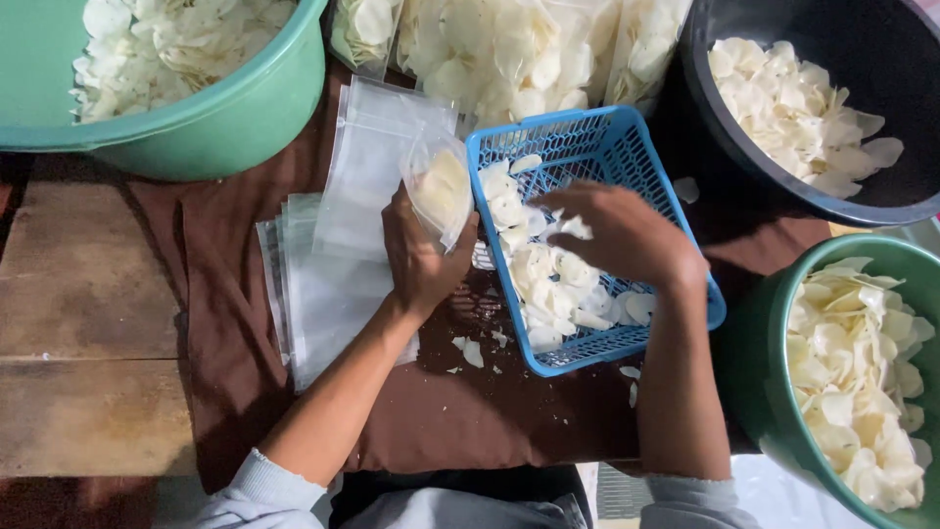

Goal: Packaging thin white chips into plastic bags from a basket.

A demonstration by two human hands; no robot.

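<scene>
My left hand [419,257] grips a small clear plastic bag [441,186] partly filled with pale chips, holding it upright just left of a blue plastic basket [627,157]. My right hand [617,233] reaches into the basket, fingers curled over a few white chips [548,284] that lie piled in it. The basket rests tilted on a brown cloth [225,294].
A stack of flat clear bags [323,284] lies left of my left hand. A green basin [225,118] of chips stands at top left, a dark basin [881,59] at top right, another green basin [774,392] at lower right. Filled bags [509,49] lie at the top. Crumbs dot the cloth.
</scene>
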